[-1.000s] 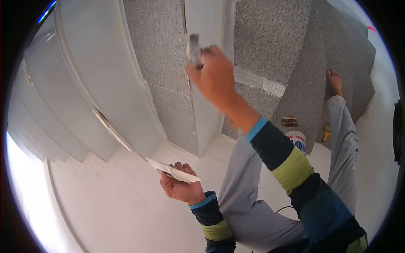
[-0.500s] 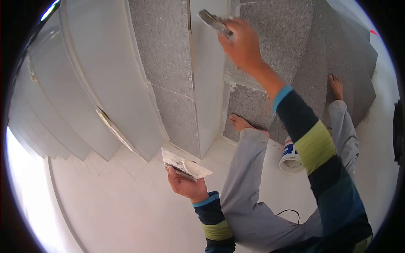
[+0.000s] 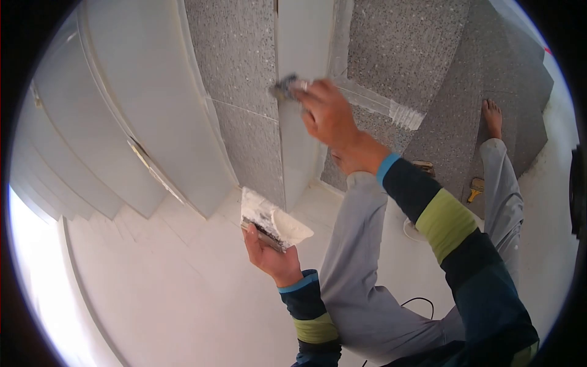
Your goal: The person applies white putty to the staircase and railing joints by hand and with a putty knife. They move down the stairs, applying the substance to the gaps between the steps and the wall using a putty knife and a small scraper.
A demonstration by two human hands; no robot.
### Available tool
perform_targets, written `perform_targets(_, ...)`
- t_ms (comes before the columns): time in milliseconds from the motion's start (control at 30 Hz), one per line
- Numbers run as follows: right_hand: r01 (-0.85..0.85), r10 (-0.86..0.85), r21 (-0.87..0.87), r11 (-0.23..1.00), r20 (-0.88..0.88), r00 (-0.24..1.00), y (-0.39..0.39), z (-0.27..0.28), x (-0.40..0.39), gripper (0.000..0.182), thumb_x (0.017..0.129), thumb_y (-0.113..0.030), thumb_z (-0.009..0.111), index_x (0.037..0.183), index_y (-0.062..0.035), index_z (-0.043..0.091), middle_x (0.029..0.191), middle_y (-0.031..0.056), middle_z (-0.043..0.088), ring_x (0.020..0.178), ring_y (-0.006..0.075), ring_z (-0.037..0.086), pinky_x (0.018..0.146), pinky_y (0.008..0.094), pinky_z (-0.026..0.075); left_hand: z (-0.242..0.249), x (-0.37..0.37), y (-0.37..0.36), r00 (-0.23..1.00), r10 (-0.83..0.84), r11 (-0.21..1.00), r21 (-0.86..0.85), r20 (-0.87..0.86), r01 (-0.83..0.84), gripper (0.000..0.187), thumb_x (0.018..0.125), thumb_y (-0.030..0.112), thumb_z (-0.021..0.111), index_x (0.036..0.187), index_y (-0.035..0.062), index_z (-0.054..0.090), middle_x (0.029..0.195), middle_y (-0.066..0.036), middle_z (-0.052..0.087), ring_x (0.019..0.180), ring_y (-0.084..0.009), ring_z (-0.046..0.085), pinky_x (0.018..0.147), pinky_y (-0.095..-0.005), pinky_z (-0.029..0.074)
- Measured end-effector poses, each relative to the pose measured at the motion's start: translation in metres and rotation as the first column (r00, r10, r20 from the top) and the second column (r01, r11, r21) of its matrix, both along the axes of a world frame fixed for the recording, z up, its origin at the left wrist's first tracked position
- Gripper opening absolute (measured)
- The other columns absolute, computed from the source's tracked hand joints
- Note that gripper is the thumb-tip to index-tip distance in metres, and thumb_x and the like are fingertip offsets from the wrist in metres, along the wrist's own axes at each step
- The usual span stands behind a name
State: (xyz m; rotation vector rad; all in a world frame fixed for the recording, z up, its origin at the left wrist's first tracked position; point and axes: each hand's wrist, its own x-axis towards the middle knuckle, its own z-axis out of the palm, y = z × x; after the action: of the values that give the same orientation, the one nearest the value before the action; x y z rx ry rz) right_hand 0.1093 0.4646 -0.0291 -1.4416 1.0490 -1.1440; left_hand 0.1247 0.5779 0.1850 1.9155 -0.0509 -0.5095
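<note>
My left hand [image 3: 272, 260] is closed round the handle of a wide putty board [image 3: 275, 223], whose face carries white paste. The board is near the lower end of a grey speckled step [image 3: 244, 140]. My right hand [image 3: 327, 113] grips a small scraper [image 3: 287, 88], blurred by motion, at the front edge of that step and over the pale riser [image 3: 306, 147]. Whether the blade touches the edge cannot be made out.
Pale stair steps [image 3: 134, 122] curve away at the left. Speckled slabs [image 3: 403, 49] with whitish joints lie at the upper right. A white bucket [image 3: 414, 230] is partly behind my right sleeve, and a yellow-handled brush [image 3: 476, 189] lies near my foot.
My right hand has moved down and left with the scraper, to the step's edge. My left hand and the board have risen slightly. The brush now shows beside my right arm.
</note>
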Motion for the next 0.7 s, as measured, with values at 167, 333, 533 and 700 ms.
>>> perform_targets(167,-0.421,0.421,-0.019,0.907,0.073,0.904,0.052,0.001,-0.02,0.035,0.066,0.003,0.057,0.1,-0.0025,0.061,0.101,0.009,0.059,0.096,0.0287,0.05,0.081,0.0359,0.046,-0.01,0.004,-0.004,0.995,-0.097,0.986,0.137,-0.01,0.097,0.031,0.088,0.02,0.045,0.113,0.0019,0.048,0.107,-0.008,0.053,0.1,-0.0199,0.053,0.085,-0.0323,0.044)
perform_targets(333,-0.411,0.408,0.017,0.911,0.094,0.908,0.01,0.03,-0.095,0.036,0.062,0.007,0.059,0.096,-0.0042,0.063,0.103,0.0072,0.059,0.102,0.028,0.049,0.083,0.0356,0.045,-0.019,0.006,0.001,0.987,-0.129,0.979,0.148,-0.096,0.142,0.024,0.089,0.015,0.047,0.108,0.0007,0.05,0.1,-0.005,0.055,0.092,-0.0145,0.053,0.079,-0.0279,0.043)
perform_targets(533,-0.661,0.669,-0.232,0.713,-0.055,0.741,-0.022,0.07,-0.134,0.029,0.065,-0.002,0.063,0.094,-0.0063,0.065,0.1,0.003,0.06,0.101,0.0252,0.049,0.084,0.0334,0.046,-0.023,-0.002,-0.012,0.982,-0.15,0.964,0.204,-0.115,0.171,0.021,0.091,0.016,0.047,0.105,0.0001,0.052,0.101,-0.004,0.055,0.091,-0.0107,0.051,0.082,-0.0252,0.039)
perform_targets(700,-0.707,0.709,-0.398,0.585,-0.174,0.684,-0.033,0.1,-0.132,0.023,0.071,-0.006,0.059,0.092,-0.0066,0.065,0.098,0.0029,0.06,0.103,0.0246,0.049,0.084,0.0336,0.046,-0.023,0.0,-0.017,0.953,-0.288,0.925,0.232,-0.093,0.302,0.022,0.092,0.015,0.046,0.106,0.0,0.051,0.101,-0.003,0.055,0.092,-0.0109,0.05,0.082,-0.0255,0.04)
